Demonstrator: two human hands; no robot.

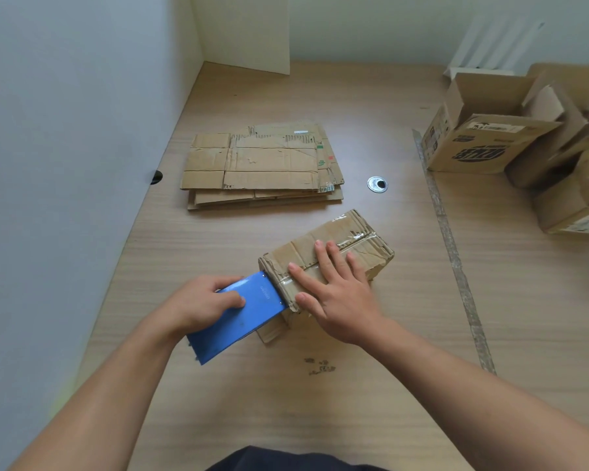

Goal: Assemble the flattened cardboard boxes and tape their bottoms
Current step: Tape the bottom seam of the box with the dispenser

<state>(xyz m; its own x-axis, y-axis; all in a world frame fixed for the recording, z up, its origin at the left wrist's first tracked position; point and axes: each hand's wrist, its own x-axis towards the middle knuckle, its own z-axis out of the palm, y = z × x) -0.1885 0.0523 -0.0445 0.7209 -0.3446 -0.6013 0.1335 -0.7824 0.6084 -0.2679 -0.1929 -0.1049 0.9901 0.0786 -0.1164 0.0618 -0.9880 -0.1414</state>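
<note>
The cardboard box (327, 260) lies near the middle of the wooden table (354, 402), its taped flaps facing up, with clear tape running along the seam. The right hand (334, 294) lies flat on top of the box with fingers spread, pressing the flaps down at the near end. The left hand (201, 304) is wrapped around a blue tape dispenser (238, 317), whose front edge touches the near-left end of the box, just beside the right thumb. Beyond the box, toward the far wall, sits a stack of flattened cardboard boxes (262, 164), well apart from it. Between that stack and the box, off to the right, a round metal grommet (377, 184) is set into the table. Farther right of the box, past a worn strip of tape (453, 253) stuck along the table, stand several assembled open boxes (483, 137) crowded together at the edge. A few small scraps (320, 366) lie on the table just nearer than the box. A grey partition (65, 164) borders the table to the left of the box.
</note>
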